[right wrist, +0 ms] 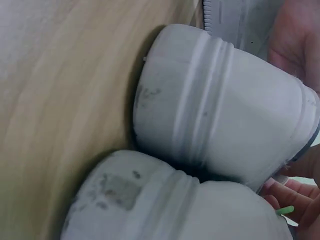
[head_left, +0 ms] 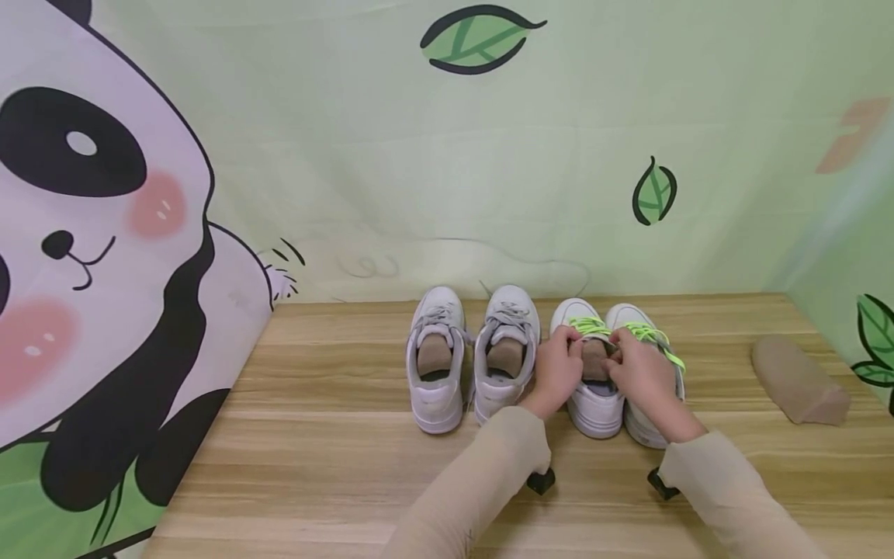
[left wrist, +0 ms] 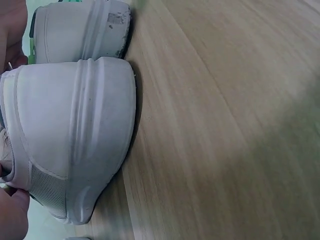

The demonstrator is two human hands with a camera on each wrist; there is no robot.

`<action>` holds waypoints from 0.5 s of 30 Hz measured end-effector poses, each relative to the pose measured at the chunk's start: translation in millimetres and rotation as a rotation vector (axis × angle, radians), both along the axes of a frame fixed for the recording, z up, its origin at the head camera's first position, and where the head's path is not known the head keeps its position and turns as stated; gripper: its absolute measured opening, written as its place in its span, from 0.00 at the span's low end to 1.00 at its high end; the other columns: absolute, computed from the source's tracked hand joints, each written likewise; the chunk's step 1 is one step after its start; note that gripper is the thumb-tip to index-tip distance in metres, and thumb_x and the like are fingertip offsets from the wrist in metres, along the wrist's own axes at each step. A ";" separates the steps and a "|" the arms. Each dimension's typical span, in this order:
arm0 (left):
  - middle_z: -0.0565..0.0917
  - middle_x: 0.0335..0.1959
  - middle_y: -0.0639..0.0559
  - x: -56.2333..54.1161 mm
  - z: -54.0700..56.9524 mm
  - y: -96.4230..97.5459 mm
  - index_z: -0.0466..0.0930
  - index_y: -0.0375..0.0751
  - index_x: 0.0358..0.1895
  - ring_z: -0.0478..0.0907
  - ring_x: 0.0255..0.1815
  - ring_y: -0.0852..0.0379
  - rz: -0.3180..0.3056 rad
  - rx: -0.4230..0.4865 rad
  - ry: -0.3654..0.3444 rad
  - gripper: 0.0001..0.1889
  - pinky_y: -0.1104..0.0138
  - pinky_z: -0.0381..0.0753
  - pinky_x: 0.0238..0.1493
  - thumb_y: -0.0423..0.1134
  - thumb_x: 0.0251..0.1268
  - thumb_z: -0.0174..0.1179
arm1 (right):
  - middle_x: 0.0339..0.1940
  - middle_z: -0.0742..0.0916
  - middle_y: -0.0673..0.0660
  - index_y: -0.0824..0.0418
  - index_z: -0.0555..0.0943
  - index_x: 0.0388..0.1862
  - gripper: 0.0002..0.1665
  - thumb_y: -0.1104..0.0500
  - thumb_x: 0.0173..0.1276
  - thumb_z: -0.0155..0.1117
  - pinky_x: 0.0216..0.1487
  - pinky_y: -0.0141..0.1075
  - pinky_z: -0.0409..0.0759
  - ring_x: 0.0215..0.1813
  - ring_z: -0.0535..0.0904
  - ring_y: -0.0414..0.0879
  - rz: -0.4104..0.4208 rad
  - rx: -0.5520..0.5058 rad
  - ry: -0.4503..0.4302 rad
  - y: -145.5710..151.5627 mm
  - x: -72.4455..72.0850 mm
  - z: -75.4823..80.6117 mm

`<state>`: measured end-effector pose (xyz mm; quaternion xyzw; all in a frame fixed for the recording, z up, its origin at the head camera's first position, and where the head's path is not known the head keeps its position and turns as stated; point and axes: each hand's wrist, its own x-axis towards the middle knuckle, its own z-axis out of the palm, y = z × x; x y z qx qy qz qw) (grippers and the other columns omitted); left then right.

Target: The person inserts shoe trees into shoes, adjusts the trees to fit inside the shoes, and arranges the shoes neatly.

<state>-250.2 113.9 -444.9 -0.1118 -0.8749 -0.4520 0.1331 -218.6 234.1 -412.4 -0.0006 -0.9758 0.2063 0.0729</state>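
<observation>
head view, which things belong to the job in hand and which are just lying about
Belong to the job:
left hand
right hand
left green-laced shoe, both hands at its opening
brown insert inside it

Seemingly just lying about:
two grey-laced shoes
right green-laced shoe, partly hidden
loose brown insert, far right

Shows a pale green wall [head_left: 335, 155] at the back, faintly creased and printed with dark-outlined leaves [head_left: 483, 40]. Has a large cartoon panda [head_left: 105, 256] on the left, black and white with pink cheeks [head_left: 157, 203], and green patches [head_left: 24, 489] by the bottom corner. Turns at the right into a greenish side wall [head_left: 855, 256], with leaf shapes [head_left: 878, 330] low down and a whitish streak of light [head_left: 848, 190] along the join. Meets a wooden surface [head_left: 314, 466] below, light brown with streaky grain running sideways. Looks softly lit, with a dim shadow [left wrist: 297, 135] in the left wrist view.
</observation>
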 end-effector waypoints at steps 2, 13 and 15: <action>0.82 0.29 0.50 0.5 0.7 -0.5 0.74 0.43 0.33 0.78 0.32 0.57 0.001 -0.001 0.004 0.02 0.73 0.72 0.32 0.35 0.61 0.52 | 0.25 0.82 0.58 0.66 0.70 0.45 0.19 0.61 0.55 0.60 0.18 0.35 0.65 0.22 0.74 0.47 -0.013 0.003 0.013 0.0 0.2 -0.9; 0.81 0.25 0.50 0.3 2.8 -2.2 0.72 0.42 0.30 0.77 0.29 0.56 -0.014 -0.033 0.025 0.02 0.73 0.71 0.31 0.34 0.59 0.53 | 0.23 0.79 0.61 0.65 0.70 0.43 0.16 0.61 0.57 0.58 0.19 0.38 0.63 0.23 0.71 0.50 -0.048 -0.020 0.013 -3.2 -2.6 -5.5; 0.80 0.25 0.50 0.7 2.9 -2.6 0.72 0.42 0.29 0.77 0.29 0.55 -0.019 -0.041 0.030 0.02 0.72 0.71 0.31 0.33 0.59 0.53 | 0.23 0.79 0.61 0.66 0.70 0.42 0.15 0.62 0.57 0.59 0.20 0.38 0.63 0.23 0.71 0.51 -0.055 -0.022 0.025 -3.5 -2.8 -6.9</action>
